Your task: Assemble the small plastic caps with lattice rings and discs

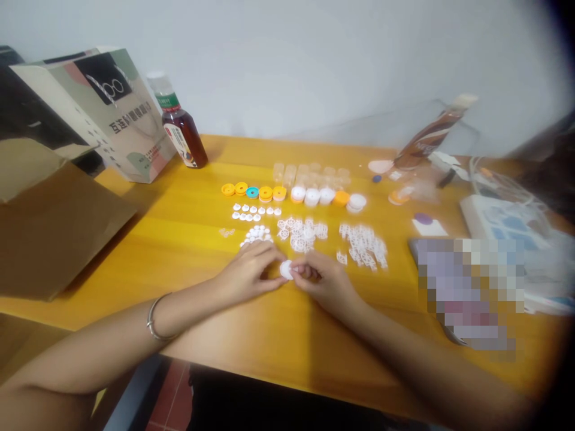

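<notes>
Between my two hands is a small white round disc (pixel 286 270), held just above the wooden table. My left hand (pixel 251 268) pinches its left edge between thumb and fingers. On the other side, my right hand (pixel 321 276) grips its right edge with fingertips curled in. Just beyond my left hand lies a pile of small white round pieces (pixel 258 233). White spoked plastic pieces (pixel 302 233) lie past the fingertips, with a heap of white openwork pieces (pixel 366 245) to the right. Two short rows of white knobbed caps (pixel 256 211) sit behind the pile.
Orange, blue and white round lids (pixel 266 193) form a row farther back, before clear little cups (pixel 309 176). A dark drink bottle (pixel 184 131), paper bag (pixel 135 126) and cardboard box (pixel 58 221) stand left. At right are a leaning brown bottle (pixel 426 137) and a pixelated flat object (pixel 462 293).
</notes>
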Available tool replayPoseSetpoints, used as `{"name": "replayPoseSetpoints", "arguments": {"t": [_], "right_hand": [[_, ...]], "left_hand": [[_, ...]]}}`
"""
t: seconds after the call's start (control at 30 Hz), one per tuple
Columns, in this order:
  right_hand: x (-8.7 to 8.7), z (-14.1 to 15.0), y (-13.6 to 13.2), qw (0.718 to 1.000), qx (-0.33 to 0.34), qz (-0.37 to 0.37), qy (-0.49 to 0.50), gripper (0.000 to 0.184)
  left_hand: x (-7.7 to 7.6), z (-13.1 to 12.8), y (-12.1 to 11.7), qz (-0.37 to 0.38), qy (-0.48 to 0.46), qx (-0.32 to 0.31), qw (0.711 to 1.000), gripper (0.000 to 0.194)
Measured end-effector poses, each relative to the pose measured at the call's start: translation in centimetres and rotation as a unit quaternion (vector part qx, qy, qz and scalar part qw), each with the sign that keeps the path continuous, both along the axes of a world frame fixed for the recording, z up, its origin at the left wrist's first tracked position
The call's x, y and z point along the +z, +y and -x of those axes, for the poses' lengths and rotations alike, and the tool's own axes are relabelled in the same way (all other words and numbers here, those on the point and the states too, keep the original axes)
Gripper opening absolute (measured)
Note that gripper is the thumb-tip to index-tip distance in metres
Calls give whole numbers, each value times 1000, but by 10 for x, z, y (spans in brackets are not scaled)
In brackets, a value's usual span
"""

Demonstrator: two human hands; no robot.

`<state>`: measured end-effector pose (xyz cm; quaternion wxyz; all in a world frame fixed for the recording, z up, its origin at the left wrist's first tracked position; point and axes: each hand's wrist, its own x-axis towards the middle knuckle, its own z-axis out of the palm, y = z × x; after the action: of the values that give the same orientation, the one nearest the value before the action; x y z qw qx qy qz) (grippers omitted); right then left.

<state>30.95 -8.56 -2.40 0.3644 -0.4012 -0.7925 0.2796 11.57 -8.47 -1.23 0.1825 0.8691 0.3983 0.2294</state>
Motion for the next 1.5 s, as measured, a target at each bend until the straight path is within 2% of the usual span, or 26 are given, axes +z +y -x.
{"name": "replayPoseSetpoints", "arguments": {"t": [0.27,0.43,0.77,1.5], "right_hand": [[5,-12,-5,998,3,-56,-28,8],[0,-17,-8,995,34,-82,-39,16],[-3,-16,-8,992,25,-112,-52,15],[-6,-14,-10,984,34,-158,-81,16]], "left_hand": [[2,6,-6,-48,-2,-30,998,36],[-1,9,-9,-78,33,-52,995,28],[-1,12,-10,-135,60,-66,987,28],[5,10,-13,-163,115,-91,976,31]]}}
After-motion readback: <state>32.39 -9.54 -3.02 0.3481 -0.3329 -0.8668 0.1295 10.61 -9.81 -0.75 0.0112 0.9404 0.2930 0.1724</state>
